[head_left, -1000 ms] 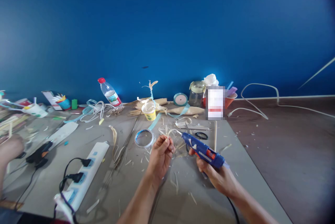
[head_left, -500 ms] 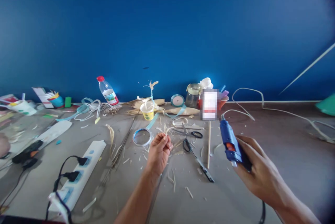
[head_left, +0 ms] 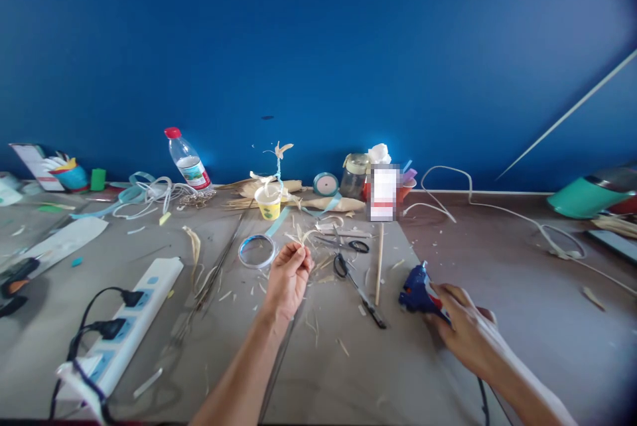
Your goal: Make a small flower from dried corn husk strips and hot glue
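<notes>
My left hand [head_left: 290,277] is closed in a pinch over the middle of the table. Between its fingertips is a small pale flower of dried husk strips [head_left: 301,235], its petals pointing up. At the right, my right hand [head_left: 465,323] has its fingers round the handle of a blue glue gun [head_left: 417,290]. The gun lies low over the table on its side, nozzle toward the wall; whether it touches the tabletop I cannot tell. Between my hands lie black-handled scissors [head_left: 359,247], a dark-handled cutting tool [head_left: 365,296] and a thin wooden stick [head_left: 379,263].
A white power strip [head_left: 137,320] with black plugs lies at left. A yellow cup [head_left: 269,206] holds a blue-wrapped stem with a husk flower. A tape roll [head_left: 257,251], husk scraps, a water bottle [head_left: 188,162] and a glass jar [head_left: 355,174] stand or lie nearby. Another glue gun [head_left: 18,283] is far left.
My right hand has lowered the glue gun toward the tabletop and turned it. The view has shifted to the right. My left hand keeps its pinch on the husk flower.
</notes>
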Demonstrator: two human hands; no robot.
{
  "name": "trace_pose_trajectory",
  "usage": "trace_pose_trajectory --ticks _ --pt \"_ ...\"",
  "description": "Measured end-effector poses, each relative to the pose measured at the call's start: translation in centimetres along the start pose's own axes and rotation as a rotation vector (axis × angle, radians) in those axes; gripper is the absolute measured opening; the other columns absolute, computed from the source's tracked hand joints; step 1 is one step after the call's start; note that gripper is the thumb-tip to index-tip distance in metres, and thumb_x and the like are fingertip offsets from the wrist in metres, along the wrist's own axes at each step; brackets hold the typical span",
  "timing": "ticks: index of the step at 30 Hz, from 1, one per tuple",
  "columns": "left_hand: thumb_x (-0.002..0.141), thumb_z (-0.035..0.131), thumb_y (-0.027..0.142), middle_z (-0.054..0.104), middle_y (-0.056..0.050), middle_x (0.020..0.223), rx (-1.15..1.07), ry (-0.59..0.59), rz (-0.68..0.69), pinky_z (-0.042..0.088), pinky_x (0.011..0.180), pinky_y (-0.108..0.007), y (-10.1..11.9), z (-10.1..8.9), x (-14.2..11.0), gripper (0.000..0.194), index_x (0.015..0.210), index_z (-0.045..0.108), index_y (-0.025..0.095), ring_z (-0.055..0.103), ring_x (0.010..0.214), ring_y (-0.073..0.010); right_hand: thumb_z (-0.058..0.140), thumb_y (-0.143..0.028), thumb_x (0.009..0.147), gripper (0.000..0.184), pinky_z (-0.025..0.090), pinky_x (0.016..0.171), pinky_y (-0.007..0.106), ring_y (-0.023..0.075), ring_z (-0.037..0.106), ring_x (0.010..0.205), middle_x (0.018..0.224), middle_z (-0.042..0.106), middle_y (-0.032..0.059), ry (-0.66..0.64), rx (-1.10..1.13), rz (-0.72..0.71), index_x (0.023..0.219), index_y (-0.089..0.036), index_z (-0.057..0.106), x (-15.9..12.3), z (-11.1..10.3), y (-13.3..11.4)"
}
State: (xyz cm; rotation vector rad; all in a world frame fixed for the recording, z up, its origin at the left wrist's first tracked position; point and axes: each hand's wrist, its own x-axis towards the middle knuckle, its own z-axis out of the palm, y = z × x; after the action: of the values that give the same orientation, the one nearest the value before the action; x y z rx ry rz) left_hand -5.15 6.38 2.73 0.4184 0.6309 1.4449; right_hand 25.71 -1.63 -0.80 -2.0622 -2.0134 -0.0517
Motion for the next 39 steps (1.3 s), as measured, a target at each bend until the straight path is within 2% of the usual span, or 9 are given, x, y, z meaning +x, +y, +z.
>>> trace_pose_trajectory --ticks 4,7,11,14,20,26,32,36,39 --pt "0.062 0.075 0.015 0.057 0.002 0.063 0.006 -0.019 0.011 0.037 0.057 -0.02 0.0 0.2 -0.1 0.017 0.068 0.059 0.015 0.047 0.052 -0.0045 0.04 -0.028 0.086 0.03 0.047 0.073 0.035 0.0196 0.06 0.083 0.098 0.063 0.0082 0.074 0.268 -0.063 0.111 -0.021 0.056 1.8 -2.0 -3.7" --pt "0.063 0.074 0.015 0.057 0.002 0.064 0.012 -0.026 0.014 0.037 0.057 -0.019 0.0 0.1 0.0 0.016 0.069 0.059 0.015 0.047 0.053 -0.0046 0.037 -0.022 0.089 0.028 0.044 0.079 0.034 0.0198 0.056 0.09 0.098 0.062 0.0093 0.047 0.416 -0.313 0.104 -0.019 0.061 4.1 -2.8 -9.3" --pt "0.063 0.074 0.016 0.057 0.002 0.066 0.02 -0.026 0.026 0.038 0.058 -0.019 0.1 -0.1 0.0 0.018 0.07 0.057 0.016 0.048 0.055 -0.005 0.042 -0.013 0.084 0.026 0.037 0.079 0.034 0.0215 0.051 0.089 0.085 0.062 0.0079 -0.145 0.243 -0.517 0.087 -0.02 0.067 7.1 -2.5 -15.8" --pt "0.063 0.074 0.017 0.056 0.003 0.065 0.031 -0.023 0.042 0.037 0.057 -0.019 0.1 -0.2 0.0 0.019 0.07 0.057 0.016 0.048 0.054 -0.0051 0.047 -0.014 0.08 0.02 0.033 0.077 0.035 0.0244 0.049 0.092 0.084 0.063 0.0098 -0.289 0.052 -0.588 0.077 -0.017 0.067 8.2 -1.4 -18.0" --pt "0.064 0.074 0.018 0.056 0.002 0.064 0.045 -0.048 0.045 0.036 0.056 -0.021 -0.1 -0.1 -0.1 0.02 0.071 0.056 0.016 0.047 0.053 -0.0058 0.046 -0.01 0.078 0.019 0.027 0.074 0.036 0.0246 0.05 0.092 0.086 0.064 0.0109 -0.318 -0.063 -0.581 0.078 -0.016 0.065 8.2 0.4 -18.4" --pt "0.062 0.075 0.019 0.056 0.003 0.064 0.046 -0.022 0.028 0.037 0.056 -0.019 0.0 0.1 -0.2 0.022 0.071 0.055 0.015 0.047 0.053 -0.0052 0.044 -0.014 0.081 0.018 0.026 0.075 0.035 0.0222 0.053 0.086 0.083 0.064 0.01 -0.278 0.05 -0.56 0.077 -0.015 0.061 8.1 -0.6 -17.8" --pt "0.062 0.075 0.018 0.057 0.002 0.064 0.044 0.004 -0.004 0.038 0.057 -0.019 0.2 0.3 -0.3 0.021 0.07 0.056 0.015 0.049 0.054 -0.0052 0.05 -0.013 0.074 0.01 0.033 0.077 0.032 0.0156 0.055 0.072 0.071 0.062 -0.0001 -0.238 0.579 -0.352 0.077 -0.018 0.058 8.2 -2.1 -16.7" --pt "0.062 0.075 0.019 0.058 0.002 0.065 0.058 0.001 -0.003 0.039 0.056 -0.019 0.0 0.2 -0.3 0.021 0.071 0.056 0.015 0.049 0.053 -0.0051 0.056 -0.021 0.071 0.022 0.039 0.067 0.026 0.013 0.054 0.068 0.073 0.061 -0.0013 -0.362 1.078 -0.088 0.093 -0.017 0.06 8.5 -1.9 -16.3" --pt "0.061 0.076 0.019 0.057 0.002 0.065 0.061 0.004 -0.011 0.039 0.055 -0.018 -0.1 0.2 -0.3 0.022 0.071 0.056 0.015 0.049 0.053 -0.0049 0.062 -0.025 0.068 0.02 0.038 0.065 0.024 0.0104 0.05 0.064 0.071 0.059 -0.0017 -0.471 1.336 0.084 0.085 -0.015 0.063 8.6 -2.2 -16.1"
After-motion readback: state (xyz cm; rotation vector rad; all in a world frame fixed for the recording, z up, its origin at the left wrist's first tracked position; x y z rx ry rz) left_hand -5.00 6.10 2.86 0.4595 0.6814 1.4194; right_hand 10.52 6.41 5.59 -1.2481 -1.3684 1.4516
